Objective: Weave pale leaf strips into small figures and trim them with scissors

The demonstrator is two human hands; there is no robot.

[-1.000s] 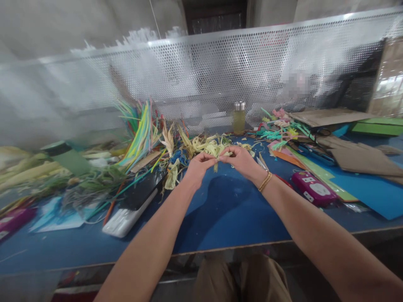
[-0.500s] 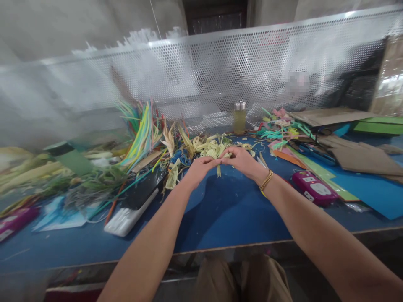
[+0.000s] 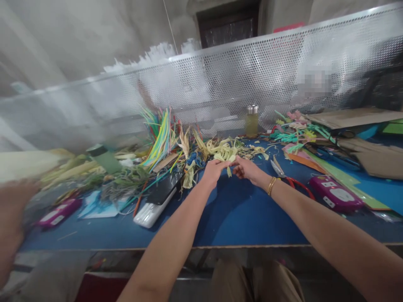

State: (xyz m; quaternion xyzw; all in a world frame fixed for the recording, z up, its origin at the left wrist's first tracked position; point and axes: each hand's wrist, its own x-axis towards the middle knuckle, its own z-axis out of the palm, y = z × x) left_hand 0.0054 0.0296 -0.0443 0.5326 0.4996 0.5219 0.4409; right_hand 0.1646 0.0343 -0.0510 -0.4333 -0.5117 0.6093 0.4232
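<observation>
Both my hands meet over the middle of the blue table (image 3: 239, 218). My left hand (image 3: 213, 171) and my right hand (image 3: 248, 168) each pinch a pale yellow-green husk strip (image 3: 228, 158) that hangs between them. The fingers of both hands are closed on it. A gold bracelet (image 3: 271, 185) circles my right wrist. Just behind the hands lies a heap of similar pale strips (image 3: 220, 149).
Coloured strips (image 3: 159, 136) fan up at the back left. A white and black device (image 3: 157, 199) lies left of my arms. Scissors with red handles (image 3: 285, 174) and a purple box (image 3: 335, 197) lie at right. A small bottle (image 3: 252, 121) stands by the perforated metal screen (image 3: 220, 84). Another person's blurred hand (image 3: 9, 226) shows at far left.
The view has shifted left and tilted, so the hands sit further right and higher. Both hands still hold the strip. A blurred hand has come into view at the left edge.
</observation>
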